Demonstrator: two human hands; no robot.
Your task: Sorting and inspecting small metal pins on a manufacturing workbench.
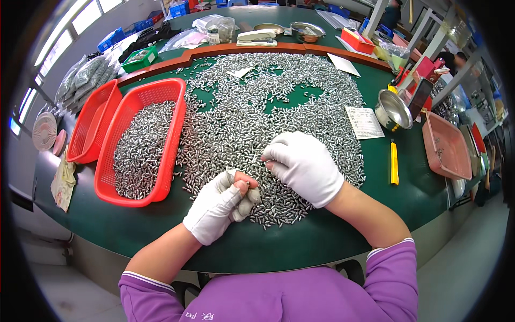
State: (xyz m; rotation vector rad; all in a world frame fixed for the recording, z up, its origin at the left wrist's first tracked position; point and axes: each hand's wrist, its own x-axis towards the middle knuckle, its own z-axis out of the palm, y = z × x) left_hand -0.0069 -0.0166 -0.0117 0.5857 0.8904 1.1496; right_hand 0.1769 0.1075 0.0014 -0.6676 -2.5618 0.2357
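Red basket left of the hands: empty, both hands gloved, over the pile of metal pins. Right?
Not quite. The head view shows the red basket is filled with metal pins. The rest holds: left hand and right hand are gloved, over the pile.

gloved left hand pinching small metal pins, gloved right hand resting on pin pile, red basket beside

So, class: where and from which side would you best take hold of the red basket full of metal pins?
Probably by the two short end rims of the red basket, one hand at the near end, one at the far. It is long, narrow and heavily loaded with small metal pins, so end grips likely keep it level. An empty red basket crowds its left side.
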